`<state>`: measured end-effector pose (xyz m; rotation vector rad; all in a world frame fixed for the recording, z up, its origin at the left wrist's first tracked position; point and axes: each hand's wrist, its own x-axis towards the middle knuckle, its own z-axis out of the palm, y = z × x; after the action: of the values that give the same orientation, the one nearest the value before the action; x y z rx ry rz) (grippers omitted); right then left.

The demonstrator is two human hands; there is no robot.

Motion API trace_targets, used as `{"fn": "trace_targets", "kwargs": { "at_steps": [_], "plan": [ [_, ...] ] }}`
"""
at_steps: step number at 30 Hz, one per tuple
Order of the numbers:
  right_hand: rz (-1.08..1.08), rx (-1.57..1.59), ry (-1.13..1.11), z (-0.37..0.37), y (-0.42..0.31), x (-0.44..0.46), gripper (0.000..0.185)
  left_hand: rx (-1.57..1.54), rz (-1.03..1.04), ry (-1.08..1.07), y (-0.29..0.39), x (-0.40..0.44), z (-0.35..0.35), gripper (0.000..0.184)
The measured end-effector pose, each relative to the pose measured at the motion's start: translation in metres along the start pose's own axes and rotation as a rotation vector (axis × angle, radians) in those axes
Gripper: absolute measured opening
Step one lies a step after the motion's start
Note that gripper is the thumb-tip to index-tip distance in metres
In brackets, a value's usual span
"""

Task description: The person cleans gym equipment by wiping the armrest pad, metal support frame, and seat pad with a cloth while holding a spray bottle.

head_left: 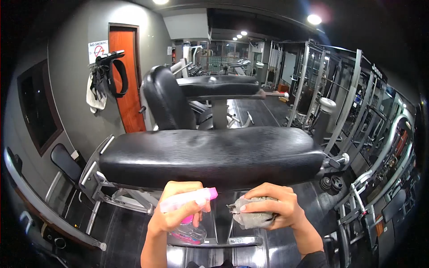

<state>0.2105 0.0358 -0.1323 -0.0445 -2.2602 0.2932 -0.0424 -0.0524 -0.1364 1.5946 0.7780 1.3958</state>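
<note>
My left hand (172,214) is wrapped round a spray bottle (192,233) with a white and pink trigger head and a clear body. Its pink nozzle points to the right, toward my other hand. In my right hand (279,207) is a bunched grey cloth (254,216), gripped between thumb and fingers. Both hands are held just in front of the near edge of a black padded bench (210,154), apart from its surface. The bench top is shiny, with light reflected on it.
Behind the bench stands another machine with a black upright pad (165,96) and a horizontal pad (219,85). A metal rack (308,85) rises at the right, with weight plates (331,183) on the floor. At the left are an orange door (127,76) and hanging belts (118,78).
</note>
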Motion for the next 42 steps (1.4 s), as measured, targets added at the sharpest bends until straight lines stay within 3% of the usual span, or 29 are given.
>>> {"fn": "trace_targets", "kwargs": {
  "at_steps": [12,19,23,26,32,42],
  "plan": [
    [-0.002,0.228,0.207,-0.061,0.042,-0.071,0.049,0.164,0.115,0.105,-0.029,0.057,0.11,0.028],
    [-0.055,0.301,0.367,-0.011,0.039,-0.063,0.061,0.186,0.149,0.251,-0.027,0.053,0.107,0.04],
    [-0.034,0.378,0.521,0.018,0.035,-0.052,0.059,0.179,0.231,0.332,-0.026,0.046,0.093,0.043],
    [-0.047,0.429,0.533,0.033,0.03,-0.041,0.06,0.215,0.188,0.34,-0.015,0.041,0.085,0.044],
    [-0.081,0.573,0.528,0.06,0.029,-0.028,0.063,0.294,0.299,0.421,-0.014,0.024,0.067,0.048],
    [-0.184,0.931,0.363,0.058,0.047,-0.026,0.057,0.341,0.217,0.718,-0.006,-0.015,0.121,0.041]
  ]
}}
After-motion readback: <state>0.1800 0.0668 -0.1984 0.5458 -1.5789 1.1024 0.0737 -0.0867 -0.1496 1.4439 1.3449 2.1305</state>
